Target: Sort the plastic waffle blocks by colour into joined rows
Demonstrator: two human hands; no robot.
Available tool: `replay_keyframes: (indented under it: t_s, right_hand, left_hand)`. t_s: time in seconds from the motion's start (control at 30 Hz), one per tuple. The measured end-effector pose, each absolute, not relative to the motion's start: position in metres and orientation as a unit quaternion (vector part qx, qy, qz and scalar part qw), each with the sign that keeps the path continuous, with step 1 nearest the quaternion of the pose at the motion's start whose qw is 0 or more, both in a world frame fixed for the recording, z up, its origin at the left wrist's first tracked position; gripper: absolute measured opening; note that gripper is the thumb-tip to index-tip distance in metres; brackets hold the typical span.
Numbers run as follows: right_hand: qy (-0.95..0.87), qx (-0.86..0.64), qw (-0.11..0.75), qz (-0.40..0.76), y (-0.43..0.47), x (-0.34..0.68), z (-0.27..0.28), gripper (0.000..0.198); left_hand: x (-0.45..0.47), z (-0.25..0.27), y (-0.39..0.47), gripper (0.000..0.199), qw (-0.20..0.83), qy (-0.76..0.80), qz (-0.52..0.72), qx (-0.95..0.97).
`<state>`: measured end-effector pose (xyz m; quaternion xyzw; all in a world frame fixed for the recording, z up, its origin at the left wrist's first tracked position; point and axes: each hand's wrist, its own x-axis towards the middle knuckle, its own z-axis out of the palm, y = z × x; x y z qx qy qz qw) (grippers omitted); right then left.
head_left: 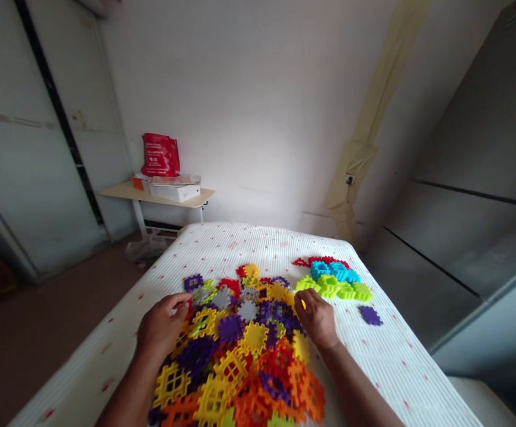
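Note:
A heap of toothed plastic building blocks [231, 327] in yellow, purple, orange, red, grey and green lies on the bed between my hands. My left hand [162, 323] is at the heap's left edge, fingers curved and thumb apart from them, with no block visible in it. A purple window-shaped block [193, 283] lies just beyond its fingertips. On the other side, my right hand [315, 317] has its fingers curled at a yellow block [290, 299]. Yellow shows between its thumb and forefinger, though the fingers partly cover it.
Sorted blocks lie at the far right: lime green blocks [328, 286], blue blocks [335, 271] and red blocks [301, 261]. One purple block [370, 315] lies apart on the dotted bedsheet [258, 237]. A small table [120, 191] by the wall holds a red bag [158, 155] and boxes.

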<state>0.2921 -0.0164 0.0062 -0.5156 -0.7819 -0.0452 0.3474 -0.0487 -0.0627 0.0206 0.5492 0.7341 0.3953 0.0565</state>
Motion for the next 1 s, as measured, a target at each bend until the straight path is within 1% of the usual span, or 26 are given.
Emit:
replay_keyframes:
  t_s: [0.17, 0.27, 0.5, 0.7, 0.8, 1.0]
  right_hand:
    - [-0.726, -0.546, 0.416, 0.037, -0.013, 0.299, -0.013, 0.030]
    - [-0.704, -0.559, 0.434, 0.055, -0.010, 0.302, -0.017, 0.030]
    - [-0.743, -0.537, 0.398, 0.047, -0.011, 0.296, -0.019, 0.032]
    - [-0.761, -0.524, 0.381, 0.032, -0.011, 0.295, -0.022, 0.034]
    - [-0.767, -0.523, 0.370, 0.027, -0.011, 0.294, -0.020, 0.034]
    - [-0.779, -0.513, 0.360, 0.018, -0.012, 0.292, -0.018, 0.032]
  left_hand:
    - [-0.047, 0.013, -0.060, 0.028, 0.083, 0.734, 0.373, 0.561]
    - [-0.045, 0.011, -0.060, 0.030, 0.089, 0.738, 0.363, 0.561]
    - [-0.036, 0.023, -0.056, 0.029, 0.098, 0.744, 0.324, 0.577]
    - [-0.018, 0.057, -0.026, 0.019, 0.121, 0.724, 0.240, 0.635]
    - [-0.001, 0.068, -0.004, 0.028, 0.138, 0.714, 0.181, 0.662]
    - [0.035, 0.065, 0.033, 0.033, 0.154, 0.734, 0.081, 0.657]
